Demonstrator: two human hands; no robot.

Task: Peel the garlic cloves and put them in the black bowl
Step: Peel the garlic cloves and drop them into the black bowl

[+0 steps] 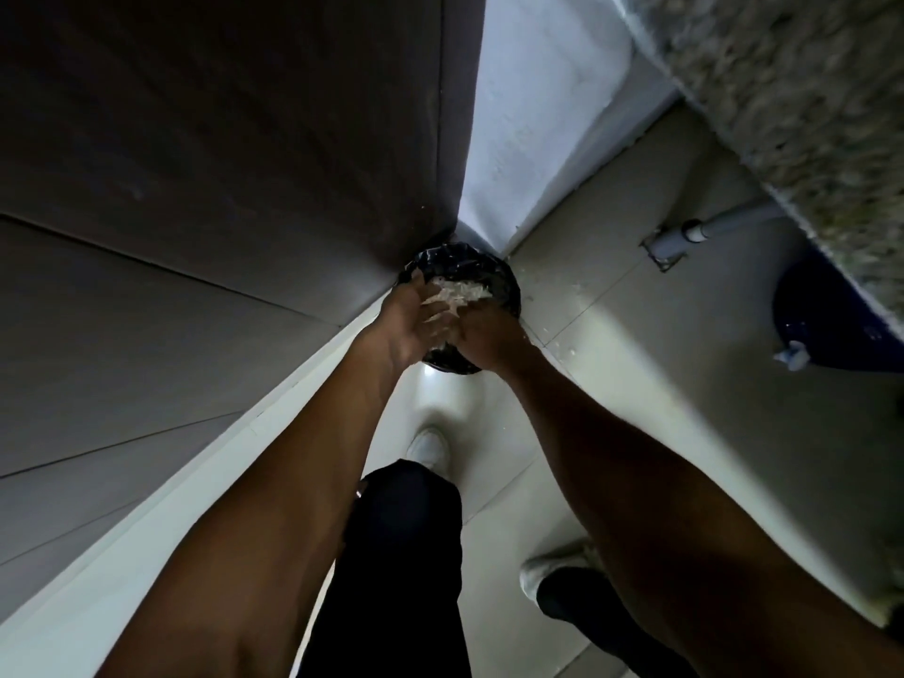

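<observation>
Fingers of both hands cup garlic skins (pixel 457 293) over bin (pixel 504 281).

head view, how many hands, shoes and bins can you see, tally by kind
hands: 2, left hand and right hand, together over the bin with papery garlic skins between them
shoes: 2, white shoe and grey shoe
bins: 1, black-lined bin
total: 5

Glossy black plastic bin liner (pixel 494 274)
</observation>
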